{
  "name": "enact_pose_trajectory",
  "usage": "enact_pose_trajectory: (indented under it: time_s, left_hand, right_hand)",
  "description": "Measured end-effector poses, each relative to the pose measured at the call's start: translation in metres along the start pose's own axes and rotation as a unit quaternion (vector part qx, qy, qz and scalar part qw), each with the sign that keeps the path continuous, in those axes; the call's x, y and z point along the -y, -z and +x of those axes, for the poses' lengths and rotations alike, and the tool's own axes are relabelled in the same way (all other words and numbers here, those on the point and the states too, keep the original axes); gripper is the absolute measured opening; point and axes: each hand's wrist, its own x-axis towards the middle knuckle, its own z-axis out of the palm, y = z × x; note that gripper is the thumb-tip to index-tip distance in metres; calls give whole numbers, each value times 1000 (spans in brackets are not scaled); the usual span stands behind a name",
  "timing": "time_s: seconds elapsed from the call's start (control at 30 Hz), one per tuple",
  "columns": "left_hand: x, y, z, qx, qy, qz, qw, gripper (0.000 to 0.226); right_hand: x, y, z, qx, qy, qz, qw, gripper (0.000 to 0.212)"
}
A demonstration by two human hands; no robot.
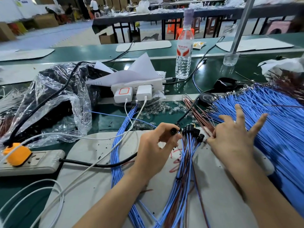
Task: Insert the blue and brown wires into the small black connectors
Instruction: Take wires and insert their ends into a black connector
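Already a bunch of black connectors (192,129) have blue and brown wires in them, and they lie between the two hands. Lots is left, I think: a big blue wire pile (263,116) and loose brown wires (196,111) wait on the right. The left hand (154,147) pinches one small connector (174,131) with thumb and fingers. The right hand (233,142) spreads three fingers wide, while its thumb and first finger seem to pinch a brown wire (210,135) tip, near that connector but not yet in it
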Motion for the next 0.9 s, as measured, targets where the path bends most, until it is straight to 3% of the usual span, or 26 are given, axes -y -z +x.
enact_pose_trajectory:
  time_s: [0.3,0.43,0.6,0.67,0.77,0.83,0.9]
  left_hand:
    - [-1,1,1,-6,2,23,1000,16]
    - [-1,0,1,-3,3,19,1000,14]
    - [1,1,1,-8,-8,40,999,22]
    - [3,2,1,-18,-11,36,999,22]
    - [3,3,2,-28,-6,-5,1000,20]
    - [-2,1,2,-31,26,-85,996,23]
    - [-5,-1,3,-30,45,-147,988,26]
  right_hand:
    - [0,-1,1,8,-10,5,1000,16]
    - [2,0,1,6,-9,8,1000,23]
    - [2,3,-1,-65,-4,82,994,15]
    - [-1,6,-3,-159,-11,179,971,12]
    - [1,22,-10,-301,27,343,889,12]
    - [10,30,-19,-334,103,385,854,12]
    - [22,30,-29,-308,179,418,836,12]
